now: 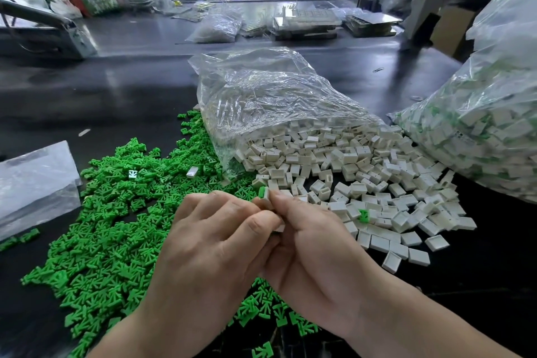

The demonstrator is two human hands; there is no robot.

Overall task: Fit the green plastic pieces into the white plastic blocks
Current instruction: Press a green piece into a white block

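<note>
Our left hand [209, 244] and right hand [316, 256] together pinch a block [269, 203], with a green piece [262, 192] at its far end. Pushed crooked, it may jam or spring loose.

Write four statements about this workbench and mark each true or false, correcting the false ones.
1. The green pieces lie piled left of the white blocks. True.
2. Both hands are empty. False: left hand and right hand together pinch the held block, a held green piece at its end.
3. The middle bag is sealed. False: it lies open, white blocks spilling out.
4. A stray green piece lies among the white blocks. True.
</note>
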